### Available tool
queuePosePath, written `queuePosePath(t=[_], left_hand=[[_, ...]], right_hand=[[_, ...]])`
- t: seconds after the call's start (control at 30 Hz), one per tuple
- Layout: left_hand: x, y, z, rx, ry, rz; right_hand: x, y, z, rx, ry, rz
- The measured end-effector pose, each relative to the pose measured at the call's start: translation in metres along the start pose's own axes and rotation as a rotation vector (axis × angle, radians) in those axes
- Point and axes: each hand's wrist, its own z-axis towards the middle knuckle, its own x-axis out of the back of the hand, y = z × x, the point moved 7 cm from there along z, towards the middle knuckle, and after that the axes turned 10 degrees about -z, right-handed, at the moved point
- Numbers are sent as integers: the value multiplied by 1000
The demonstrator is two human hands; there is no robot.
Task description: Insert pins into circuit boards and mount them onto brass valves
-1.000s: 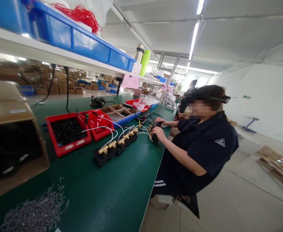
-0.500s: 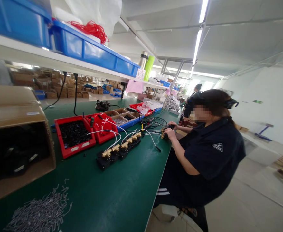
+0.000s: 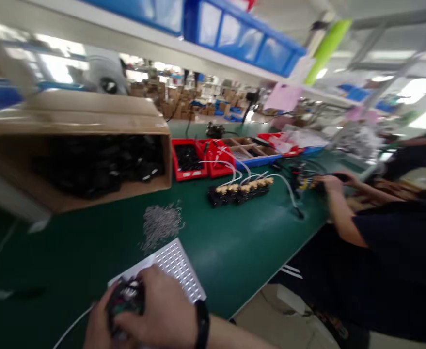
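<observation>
At the lower left, a small black housing [image 3: 126, 303] with what looks like a circuit board inside is held between my two hands. My left hand [image 3: 98, 322] grips its left side, partly cut off by the bottom edge. Around its right side curl the fingers of my right hand [image 3: 167, 303], which has a black band on the wrist. A white cable [image 3: 72, 325] runs down and left from near the left hand. Just beyond the hands lies a white tray with rows of small holes [image 3: 181, 266]. A pile of thin grey pins [image 3: 162, 223] lies behind it.
A cardboard box [image 3: 125, 116] of black parts stands at left. Red bins [image 3: 189, 174] and a row of brass-topped black units [image 3: 242, 191] sit farther back. A co-worker [image 3: 390, 252] works at the right. Overhead runs a shelf with blue bins [image 3: 242, 36].
My view has swung left and down. My hands, the black housing and the perforated tray have come into sight, while the co-worker has shifted to the right edge.
</observation>
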Motion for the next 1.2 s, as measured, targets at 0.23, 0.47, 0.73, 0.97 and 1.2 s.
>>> queuePosePath(t=[0.23,0.47,0.73,0.97,1.2], left_hand=[[15,-5,-10,9,158,-132],[38,16,-19,129,-85,-558],[-8,38,-26,-56,-693,-132],[-20,27,-27,21,-782,-52],[-18,29,-24,23,-745,-109]], right_hand=[[-15,17,11,-10,-64,460],[4,107,-19,-346,288,829],[-34,112,-30,-417,98,882],[-43,118,-29,-449,223,697],[-36,111,-25,-372,201,603]])
